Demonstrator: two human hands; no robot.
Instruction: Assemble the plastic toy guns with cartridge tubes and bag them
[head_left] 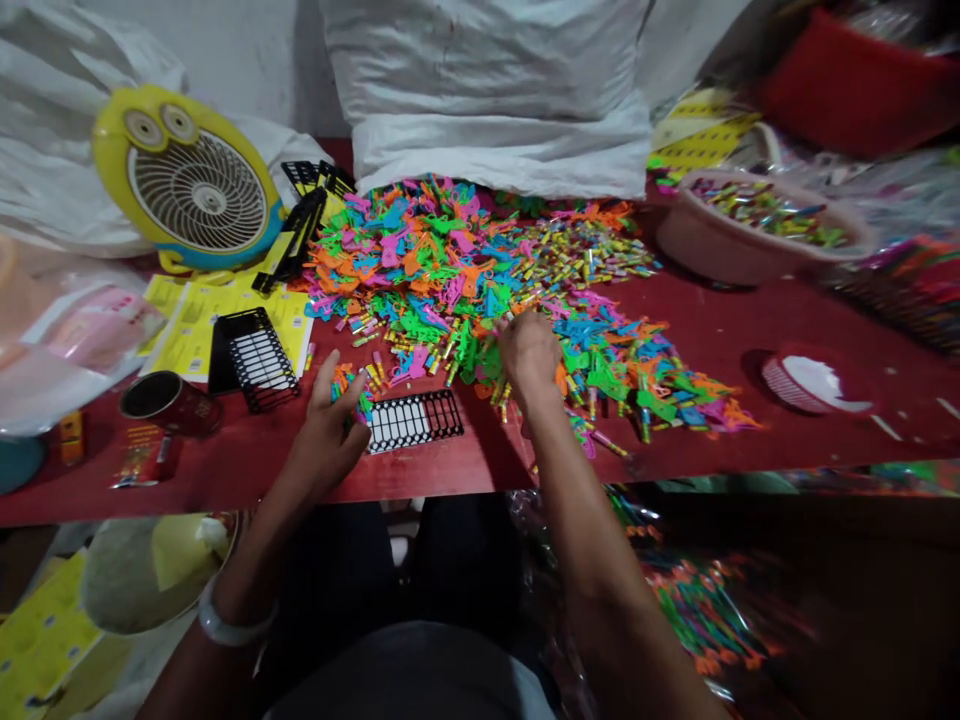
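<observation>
The left hand (330, 432) is seen half open, fingers spread, at the left end of a black lattice tray (416, 420) laid near the front edge of the red table (712, 335); whether anything is gripped by it cannot be told. The right hand (529, 352) is curled, fingertips lowered into the front of a heap of bright plastic pieces (442, 250); its grip is hidden from view; a second lattice tray (262, 360) is placed farther left, near a dark cup (171, 403); behind these, a yellow fan (206, 200) is stood.
</observation>
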